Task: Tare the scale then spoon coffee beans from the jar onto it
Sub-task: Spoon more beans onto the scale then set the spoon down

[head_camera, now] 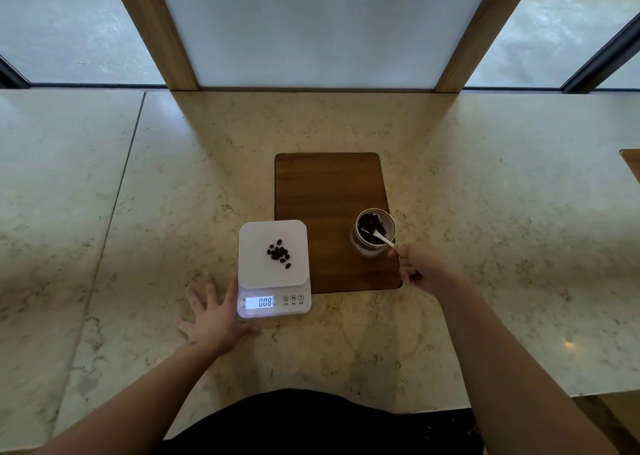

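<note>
Marble counter (485,177) — one scale (273,257), one jar (372,234) (one spoon (381,239))

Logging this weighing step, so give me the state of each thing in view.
scale: on, display lit
beans on scale: small pile on platform
jar: open, upright, holds beans
spoon: bowl inside jar
right hand: holding spoon handle
left hand: open, flat beside scale
</note>
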